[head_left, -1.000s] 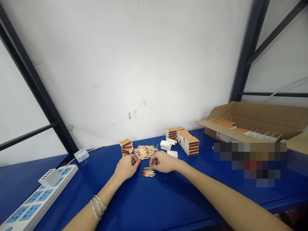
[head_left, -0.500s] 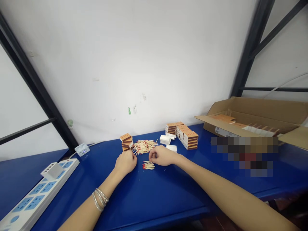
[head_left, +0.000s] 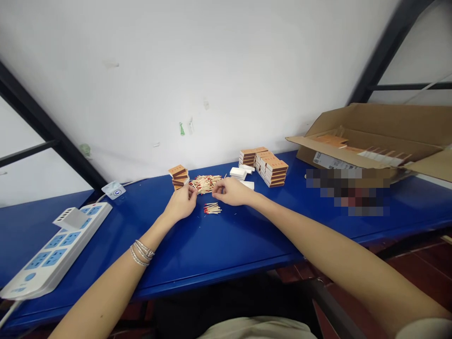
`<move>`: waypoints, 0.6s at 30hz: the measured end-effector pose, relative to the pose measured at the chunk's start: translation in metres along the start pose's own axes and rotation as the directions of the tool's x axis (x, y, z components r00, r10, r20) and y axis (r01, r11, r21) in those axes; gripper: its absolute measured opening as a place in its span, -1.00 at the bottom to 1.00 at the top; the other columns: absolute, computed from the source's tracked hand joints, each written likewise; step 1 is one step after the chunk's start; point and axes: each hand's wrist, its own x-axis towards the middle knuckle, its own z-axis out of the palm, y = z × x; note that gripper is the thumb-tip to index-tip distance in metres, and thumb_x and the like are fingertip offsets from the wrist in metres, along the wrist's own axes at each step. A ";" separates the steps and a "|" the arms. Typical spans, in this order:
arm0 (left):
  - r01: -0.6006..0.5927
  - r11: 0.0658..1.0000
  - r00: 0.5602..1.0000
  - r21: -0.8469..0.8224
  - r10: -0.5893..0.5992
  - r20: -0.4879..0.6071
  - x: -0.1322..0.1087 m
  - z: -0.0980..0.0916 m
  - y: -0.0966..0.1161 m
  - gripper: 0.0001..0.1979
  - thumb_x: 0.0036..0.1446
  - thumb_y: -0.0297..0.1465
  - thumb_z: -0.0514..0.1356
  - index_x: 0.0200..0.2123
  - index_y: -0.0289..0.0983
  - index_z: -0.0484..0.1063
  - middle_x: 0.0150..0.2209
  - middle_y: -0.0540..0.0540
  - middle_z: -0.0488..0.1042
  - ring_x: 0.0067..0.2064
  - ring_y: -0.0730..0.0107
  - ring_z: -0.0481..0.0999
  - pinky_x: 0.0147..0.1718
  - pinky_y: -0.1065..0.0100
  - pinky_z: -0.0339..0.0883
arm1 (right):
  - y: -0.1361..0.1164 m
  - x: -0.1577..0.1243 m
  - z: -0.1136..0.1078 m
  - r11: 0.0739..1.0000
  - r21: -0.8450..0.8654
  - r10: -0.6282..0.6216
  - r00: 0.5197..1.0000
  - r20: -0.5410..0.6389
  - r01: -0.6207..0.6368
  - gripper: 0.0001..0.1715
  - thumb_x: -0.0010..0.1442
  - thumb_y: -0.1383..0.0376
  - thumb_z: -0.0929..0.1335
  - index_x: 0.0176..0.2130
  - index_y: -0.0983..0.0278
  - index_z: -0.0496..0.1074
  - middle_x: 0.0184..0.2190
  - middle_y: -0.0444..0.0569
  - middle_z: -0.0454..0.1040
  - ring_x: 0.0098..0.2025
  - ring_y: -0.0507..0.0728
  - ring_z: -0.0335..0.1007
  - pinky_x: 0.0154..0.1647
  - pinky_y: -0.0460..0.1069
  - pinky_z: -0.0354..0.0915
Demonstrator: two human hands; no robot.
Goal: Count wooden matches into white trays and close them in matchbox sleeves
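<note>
A heap of loose red-tipped matches [head_left: 208,182] lies on the blue table between my hands. In front of it is a smaller row of matches [head_left: 212,208], laid roughly side by side. My left hand [head_left: 181,201] is at the heap's left edge, thumb and fingers pinched together; what they hold is too small to make out. At the heap's right front edge, the curled fingers of my right hand [head_left: 231,191] are closed, their contents hidden. A small stack of orange matchboxes [head_left: 179,175] stands just behind my left hand. White matchbox trays [head_left: 238,173] lie behind my right hand.
Stacked orange matchboxes [head_left: 270,167] stand at the back right. Farther right is an open cardboard box [head_left: 339,161] with more orange boxes inside. A white power strip [head_left: 61,249] with a plugged-in adapter [head_left: 71,219] runs along the left. The wall [head_left: 226,94] rises behind the table.
The view has tilted downward, showing the table's front edge. My right hand has moved from the small row of matches back to the heap. My left hand stays beside the heap.
</note>
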 end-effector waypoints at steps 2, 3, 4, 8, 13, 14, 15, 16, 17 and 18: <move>-0.016 0.993 1.000 -0.116 0.016 -0.007 0.000 0.001 0.003 -0.84 0.24 -0.32 0.07 -0.31 -0.28 0.37 -0.45 -0.04 0.47 -0.43 0.38 0.45 -0.38 0.37 0.29 | -0.001 0.000 0.002 0.999 0.035 -0.010 0.999 -0.036 0.012 -0.84 0.13 0.32 0.39 -0.32 0.34 0.58 -0.47 -0.07 0.55 -0.46 -0.01 0.36 -0.40 -0.12 0.20; -0.014 0.984 1.000 -0.178 0.015 0.005 -0.001 0.001 0.004 -0.83 0.25 -0.31 0.08 -0.31 -0.28 0.36 -0.49 -0.01 0.44 -0.49 0.42 0.40 -0.44 0.39 0.26 | -0.002 0.000 0.003 0.998 0.065 -0.020 0.998 -0.057 0.024 -0.83 0.15 0.31 0.39 -0.30 0.33 0.59 -0.47 -0.08 0.55 -0.45 -0.01 0.36 -0.39 -0.12 0.20; -0.004 0.970 0.999 -0.244 0.012 0.030 -0.002 0.002 0.006 -0.82 0.26 -0.29 0.08 -0.30 -0.28 0.34 -0.54 0.03 0.39 -0.55 0.46 0.35 -0.50 0.42 0.23 | -0.003 0.001 0.004 0.994 0.104 -0.026 0.997 -0.073 0.034 -0.83 0.15 0.30 0.39 -0.29 0.33 0.59 -0.45 -0.08 0.55 -0.43 -0.01 0.37 -0.38 -0.12 0.21; 0.065 0.851 0.984 -0.521 0.034 0.178 -0.005 0.006 0.012 -0.81 0.27 -0.27 0.08 -0.29 -0.28 0.28 -0.59 0.09 0.31 -0.66 0.57 0.26 -0.66 0.50 0.11 | -0.007 0.002 0.011 0.935 0.355 0.037 0.994 -0.099 0.000 -0.78 0.13 0.25 0.42 -0.25 0.34 0.58 -0.40 -0.04 0.57 -0.40 0.01 0.42 -0.37 -0.12 0.27; 0.063 0.839 0.967 -0.540 0.083 0.242 -0.008 0.010 0.015 -0.78 0.26 -0.23 0.11 -0.24 -0.29 0.31 -0.66 0.13 0.25 -0.68 0.57 0.24 -0.67 0.51 0.10 | -0.008 0.002 0.014 0.820 0.567 0.136 0.988 -0.067 -0.074 -0.78 0.09 0.27 0.43 -0.28 0.39 0.55 -0.48 -0.04 0.55 -0.46 -0.01 0.40 -0.45 -0.13 0.29; 0.048 0.863 0.968 -0.503 0.084 0.237 -0.007 0.009 0.014 -0.77 0.26 -0.22 0.10 -0.24 -0.29 0.33 -0.67 0.13 0.25 -0.68 0.55 0.24 -0.66 0.50 0.10 | -0.008 0.002 0.013 0.822 0.563 0.139 0.988 -0.066 -0.078 -0.79 0.07 0.27 0.44 -0.30 0.38 0.56 -0.51 -0.06 0.53 -0.48 -0.01 0.39 -0.47 -0.14 0.28; 0.020 0.894 0.973 -0.447 0.085 0.215 -0.007 0.007 0.013 -0.76 0.26 -0.22 0.10 -0.24 -0.29 0.34 -0.67 0.12 0.26 -0.66 0.53 0.27 -0.64 0.49 0.11 | -0.007 0.002 0.012 0.829 0.552 0.142 0.988 -0.059 -0.086 -0.80 0.06 0.27 0.45 -0.32 0.38 0.56 -0.54 -0.08 0.52 -0.50 -0.02 0.38 -0.49 -0.14 0.27; -0.018 0.929 0.980 -0.371 0.090 0.177 -0.006 0.005 0.011 -0.77 0.26 -0.22 0.10 -0.25 -0.29 0.36 -0.65 0.09 0.30 -0.63 0.50 0.30 -0.61 0.47 0.14 | -0.007 0.002 0.011 0.836 0.539 0.149 0.988 -0.046 -0.101 -0.82 0.05 0.28 0.45 -0.34 0.38 0.56 -0.56 -0.09 0.50 -0.51 -0.02 0.38 -0.51 -0.15 0.26; -0.056 0.959 0.987 -0.277 0.095 0.132 -0.005 0.003 0.009 -0.79 0.25 -0.24 0.10 -0.27 -0.28 0.37 -0.61 0.06 0.35 -0.59 0.48 0.34 -0.56 0.44 0.17 | -0.006 0.002 0.009 0.839 0.530 0.160 0.987 -0.028 -0.121 -0.83 0.05 0.29 0.45 -0.36 0.38 0.55 -0.57 -0.09 0.49 -0.52 -0.02 0.39 -0.53 -0.15 0.25; -0.081 0.981 0.991 -0.176 0.099 0.091 -0.004 0.000 0.006 -0.81 0.25 -0.27 0.10 -0.29 -0.28 0.38 -0.56 0.03 0.41 -0.54 0.45 0.38 -0.51 0.42 0.20 | -0.005 0.002 0.008 0.840 0.523 0.170 0.985 -0.001 -0.145 -0.86 0.05 0.31 0.45 -0.37 0.38 0.55 -0.57 -0.08 0.50 -0.52 -0.01 0.40 -0.53 -0.16 0.25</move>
